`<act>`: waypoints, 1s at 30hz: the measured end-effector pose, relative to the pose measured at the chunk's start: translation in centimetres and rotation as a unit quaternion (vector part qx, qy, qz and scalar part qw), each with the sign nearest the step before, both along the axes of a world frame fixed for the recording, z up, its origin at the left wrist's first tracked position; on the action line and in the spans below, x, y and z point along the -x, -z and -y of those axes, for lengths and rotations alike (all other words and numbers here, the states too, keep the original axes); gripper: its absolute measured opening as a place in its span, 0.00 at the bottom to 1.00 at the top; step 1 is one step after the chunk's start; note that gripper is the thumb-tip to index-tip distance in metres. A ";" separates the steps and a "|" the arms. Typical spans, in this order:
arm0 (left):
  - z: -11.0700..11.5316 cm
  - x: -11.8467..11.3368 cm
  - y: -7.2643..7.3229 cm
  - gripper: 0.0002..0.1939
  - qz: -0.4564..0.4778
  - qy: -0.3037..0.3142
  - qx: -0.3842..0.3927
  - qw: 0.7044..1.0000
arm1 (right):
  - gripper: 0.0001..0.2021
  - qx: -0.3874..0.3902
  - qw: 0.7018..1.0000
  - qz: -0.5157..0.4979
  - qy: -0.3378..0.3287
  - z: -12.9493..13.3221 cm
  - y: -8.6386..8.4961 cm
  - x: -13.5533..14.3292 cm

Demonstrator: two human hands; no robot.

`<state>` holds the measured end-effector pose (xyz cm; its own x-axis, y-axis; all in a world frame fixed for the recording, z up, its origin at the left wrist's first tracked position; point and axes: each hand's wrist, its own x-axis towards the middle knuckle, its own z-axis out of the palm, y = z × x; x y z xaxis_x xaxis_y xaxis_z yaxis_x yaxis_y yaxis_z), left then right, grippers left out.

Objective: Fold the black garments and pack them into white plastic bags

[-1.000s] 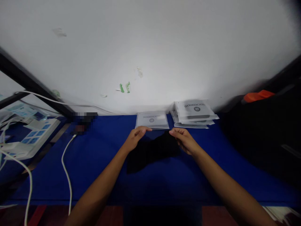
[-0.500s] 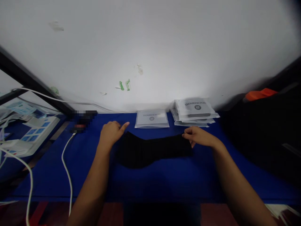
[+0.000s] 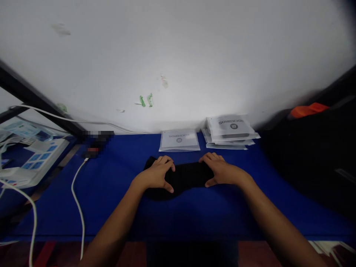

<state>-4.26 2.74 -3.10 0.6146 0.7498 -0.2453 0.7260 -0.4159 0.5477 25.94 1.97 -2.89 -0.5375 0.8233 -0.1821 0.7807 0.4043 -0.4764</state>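
Note:
A black cloth piece (image 3: 187,176) lies lengthwise on the blue table cover (image 3: 194,218). My left hand (image 3: 160,173) rests on its left part, thumb and fingers spread apart across the fabric. Over the right end is my right hand (image 3: 216,169), its thumb toward the near edge and its fingers at the far edge, also spread. Neither hand is closed around the cloth. Just behind it lies a flat printed translucent pouch (image 3: 179,140), with a stack of similar pouches (image 3: 230,128) to the right.
At the left are a white power strip (image 3: 39,159), a pixelated dark object (image 3: 97,144) and a white cable (image 3: 76,193). A large black item (image 3: 311,159) with an orange patch (image 3: 310,110) fills the right side. A white wall (image 3: 194,63) stands behind.
My left hand has moved right onto the cloth. My right hand has let go of the corner, shifted left and spread over the cloth's right end.

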 end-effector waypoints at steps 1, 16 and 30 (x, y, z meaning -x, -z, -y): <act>0.2 -0.2 0.0 0.35 -0.012 0.000 -0.005 1.000 | 0.35 0.003 1.000 0.011 0.001 0.0 0.2 0.0; -1.5 -1.0 1.1 0.11 -0.070 -0.246 -0.264 0.930 | 0.10 -0.193 0.963 0.082 0.171 -1.4 -0.3 -1.4; -1.9 0.9 0.7 0.06 0.008 0.003 -0.092 0.996 | 0.05 -0.080 0.997 -0.002 -0.001 -1.6 0.7 -1.3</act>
<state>-5.19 4.68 -3.80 0.6214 0.7779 -0.0935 0.7152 -0.5145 0.4730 27.24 3.54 -3.58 -0.5399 0.8405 -0.0462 0.7783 0.4776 -0.4076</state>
